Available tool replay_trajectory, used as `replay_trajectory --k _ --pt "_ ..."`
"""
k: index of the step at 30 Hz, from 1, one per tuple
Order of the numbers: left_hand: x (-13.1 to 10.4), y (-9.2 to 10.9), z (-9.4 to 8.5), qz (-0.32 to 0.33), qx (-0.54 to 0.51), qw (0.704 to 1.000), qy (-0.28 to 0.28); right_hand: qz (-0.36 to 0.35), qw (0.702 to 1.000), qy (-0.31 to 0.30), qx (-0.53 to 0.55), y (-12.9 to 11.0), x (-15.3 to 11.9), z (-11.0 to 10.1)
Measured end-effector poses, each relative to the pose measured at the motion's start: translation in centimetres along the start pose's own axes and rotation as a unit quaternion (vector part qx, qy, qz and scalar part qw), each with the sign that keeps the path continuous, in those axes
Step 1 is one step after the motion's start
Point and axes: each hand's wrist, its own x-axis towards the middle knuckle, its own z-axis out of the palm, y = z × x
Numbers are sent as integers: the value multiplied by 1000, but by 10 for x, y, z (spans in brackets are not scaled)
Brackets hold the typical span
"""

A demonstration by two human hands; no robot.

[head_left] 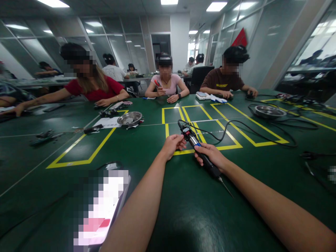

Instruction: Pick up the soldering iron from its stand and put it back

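My right hand [213,155] is wrapped round the black grip of an electric screwdriver [194,141], which has a silver and blue section. Its long thin bit [226,187] points down and right, towards me. At the opposite end, the fingers of my left hand [173,145] are closed against the black cord end, by a small red part; the fingertips are partly hidden there. A black cord [225,131] runs from that end and loops away to the right. Both hands are just above the green table [178,203].
Yellow tape rectangles [238,147] mark the tabletop. A phone-like device with a bright screen [105,206] lies by my left forearm. Metal bowls [130,118] stand left and right, with tangled cables [294,122] at right. Three people [166,82] sit across the table.
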Motion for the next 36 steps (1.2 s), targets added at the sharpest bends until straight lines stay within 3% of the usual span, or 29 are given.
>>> replay_trajectory --k 36 --pt "0 5 10 5 61 997 37 -2 999 -21 -27 -2 -2 1"
